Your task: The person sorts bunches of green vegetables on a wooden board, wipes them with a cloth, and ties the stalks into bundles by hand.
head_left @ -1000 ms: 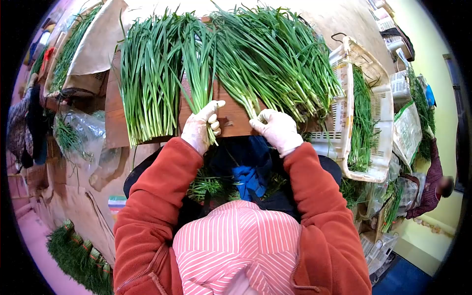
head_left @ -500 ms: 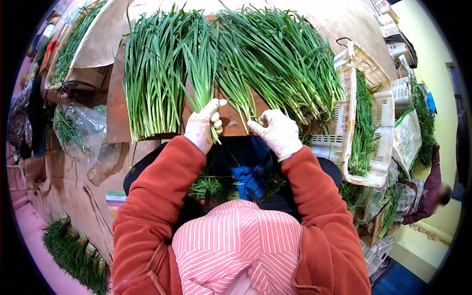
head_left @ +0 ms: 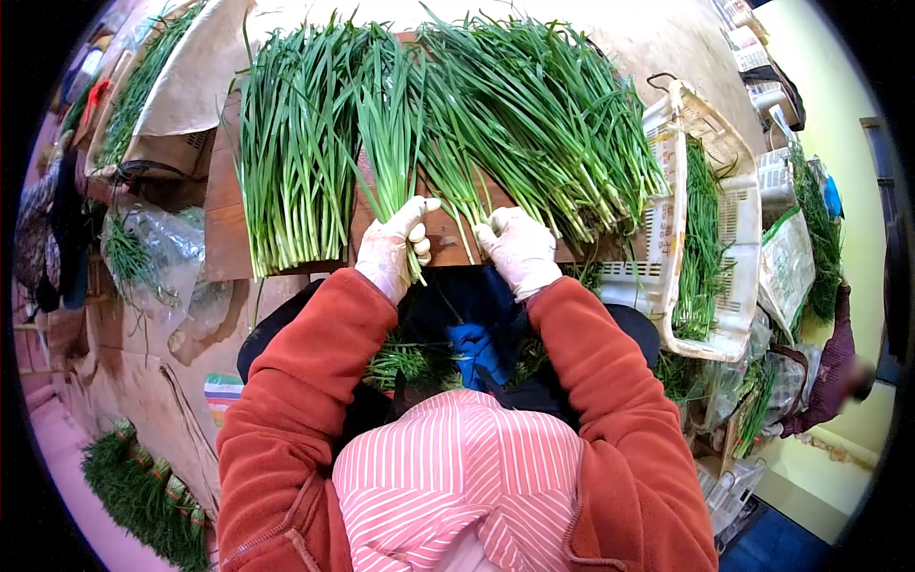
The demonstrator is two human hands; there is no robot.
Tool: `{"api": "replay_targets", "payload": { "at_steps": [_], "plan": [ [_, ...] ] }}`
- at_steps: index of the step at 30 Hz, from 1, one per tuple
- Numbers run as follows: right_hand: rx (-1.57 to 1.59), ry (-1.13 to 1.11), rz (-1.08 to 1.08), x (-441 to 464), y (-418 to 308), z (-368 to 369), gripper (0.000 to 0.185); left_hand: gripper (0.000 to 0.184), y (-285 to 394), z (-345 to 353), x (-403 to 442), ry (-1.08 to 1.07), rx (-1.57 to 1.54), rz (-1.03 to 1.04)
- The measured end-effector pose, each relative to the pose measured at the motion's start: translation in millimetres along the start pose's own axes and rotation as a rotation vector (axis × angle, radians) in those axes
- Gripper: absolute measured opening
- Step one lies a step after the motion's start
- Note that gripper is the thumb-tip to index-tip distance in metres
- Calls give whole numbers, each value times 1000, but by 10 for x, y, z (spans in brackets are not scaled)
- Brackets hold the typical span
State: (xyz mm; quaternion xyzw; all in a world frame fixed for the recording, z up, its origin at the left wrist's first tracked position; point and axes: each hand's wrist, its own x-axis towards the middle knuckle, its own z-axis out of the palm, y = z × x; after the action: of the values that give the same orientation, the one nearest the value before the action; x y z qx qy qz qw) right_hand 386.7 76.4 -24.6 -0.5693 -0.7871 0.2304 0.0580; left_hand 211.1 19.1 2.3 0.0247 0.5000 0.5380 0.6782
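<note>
My gloved left hand (head_left: 393, 246) is closed round a bunch of garlic chives (head_left: 389, 143), its pale stem ends poking out below the fist. To its right, my gloved right hand (head_left: 519, 250) pinches the lower ends of a few stalks from a small loose group of chives (head_left: 457, 186); the fingertips partly hide them. A neat row of chives (head_left: 295, 162) lies on the wooden board (head_left: 225, 214) left of my left hand. Beyond my right hand spreads a larger pile of chives (head_left: 562, 124), its stem ends pointing toward me.
A white plastic crate (head_left: 739, 286) holding more chives stands right of the board. At lower left, banded green bundles (head_left: 143, 486) sit on the floor. A clear plastic bag (head_left: 162, 257) lies to the left. Another person (head_left: 827, 367) is at the far right.
My right hand has moved a little left and up, closer to the loose stalks. My left hand keeps its grip on the bunch, almost unmoved.
</note>
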Motion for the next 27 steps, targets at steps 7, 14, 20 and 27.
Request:
{"api": "replay_targets", "payload": {
  "at_steps": [7, 14, 20, 27],
  "plan": [
    [-54, 614, -125, 35, 58, -578, 16, 25, 87, 19, -65, 2, -10, 5],
    [-273, -2, -106, -253, -231, -242, 39, 23, 161, 61, -89, -25, -4, 43],
    [-239, -31, 1, -208, -174, -402, 37, 12, 204, 12, -130, -92, -125, 70],
    [-611, 408, -62, -215, 92, -549, 22, 16, 220, 21, -143, -93, -125, 77]
  ]
}}
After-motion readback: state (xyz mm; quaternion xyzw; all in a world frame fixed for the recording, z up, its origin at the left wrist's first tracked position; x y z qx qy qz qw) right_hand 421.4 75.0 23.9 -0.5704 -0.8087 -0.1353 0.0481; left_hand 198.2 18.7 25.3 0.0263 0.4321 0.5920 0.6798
